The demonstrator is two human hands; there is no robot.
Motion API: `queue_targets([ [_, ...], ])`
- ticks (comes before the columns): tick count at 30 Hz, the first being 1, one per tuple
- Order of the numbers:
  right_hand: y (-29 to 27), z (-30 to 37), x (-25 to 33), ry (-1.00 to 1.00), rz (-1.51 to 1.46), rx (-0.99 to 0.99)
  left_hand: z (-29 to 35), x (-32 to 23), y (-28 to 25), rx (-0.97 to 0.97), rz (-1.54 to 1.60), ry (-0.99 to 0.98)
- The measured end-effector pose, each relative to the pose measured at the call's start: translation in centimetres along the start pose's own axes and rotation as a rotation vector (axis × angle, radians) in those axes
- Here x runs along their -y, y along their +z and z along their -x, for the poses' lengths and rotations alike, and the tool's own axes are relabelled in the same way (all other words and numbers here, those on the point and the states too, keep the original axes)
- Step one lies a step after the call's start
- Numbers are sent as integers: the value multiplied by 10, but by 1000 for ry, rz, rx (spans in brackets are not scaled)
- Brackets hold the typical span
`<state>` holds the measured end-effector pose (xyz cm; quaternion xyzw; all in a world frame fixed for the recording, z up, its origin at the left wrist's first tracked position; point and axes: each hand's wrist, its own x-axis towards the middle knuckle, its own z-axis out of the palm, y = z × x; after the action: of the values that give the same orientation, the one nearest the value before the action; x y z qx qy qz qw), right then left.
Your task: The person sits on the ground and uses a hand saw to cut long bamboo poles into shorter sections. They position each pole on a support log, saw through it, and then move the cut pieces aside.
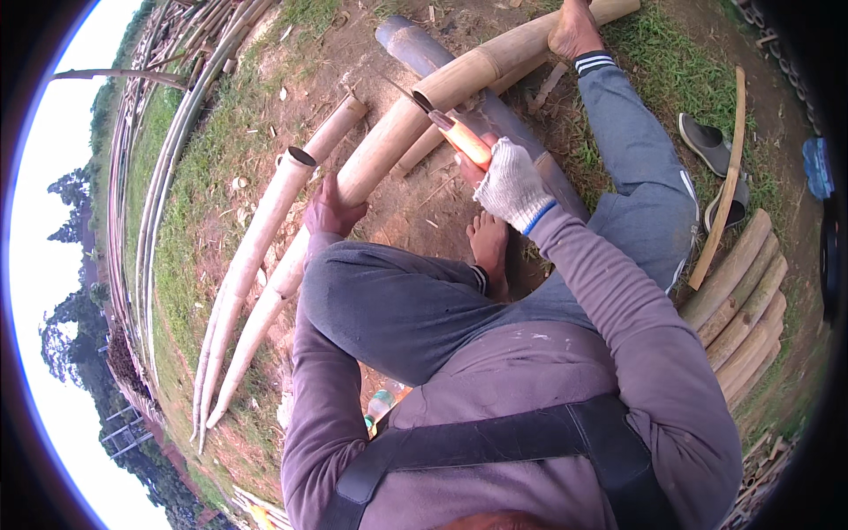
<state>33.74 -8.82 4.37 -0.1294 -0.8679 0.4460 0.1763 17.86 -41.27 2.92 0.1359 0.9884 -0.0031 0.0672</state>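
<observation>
A long, pale bamboo pole runs slantwise from the lower left to the upper right. My bare left hand is wrapped round it below its middle. In a white knitted glove, my right hand grips the orange wooden handle of a handsaw. The saw's thin blade is seen nearly edge-on and lies across the pole, where a dark gap shows in the bamboo. How deep the blade sits cannot be made out. My bare foot presses on the pole's far part.
Under the pole a thick grey bamboo log lies crosswise. Another hollow bamboo pole is at the left. Cut bamboo pieces, a bamboo strip and dark shoes lie right. A plastic bottle is beside my left arm.
</observation>
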Motion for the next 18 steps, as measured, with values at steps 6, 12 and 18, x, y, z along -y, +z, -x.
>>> queue_targets([
  [6,-82,120,-3,-165,-118,-10,6,15,15,-10,-4,-9],
  [12,32,-4,-42,86,21,-7,0,-14,4,-21,-15,11],
  [18,-41,94,-22,-12,-82,13,17,16,30,33,65,45],
])
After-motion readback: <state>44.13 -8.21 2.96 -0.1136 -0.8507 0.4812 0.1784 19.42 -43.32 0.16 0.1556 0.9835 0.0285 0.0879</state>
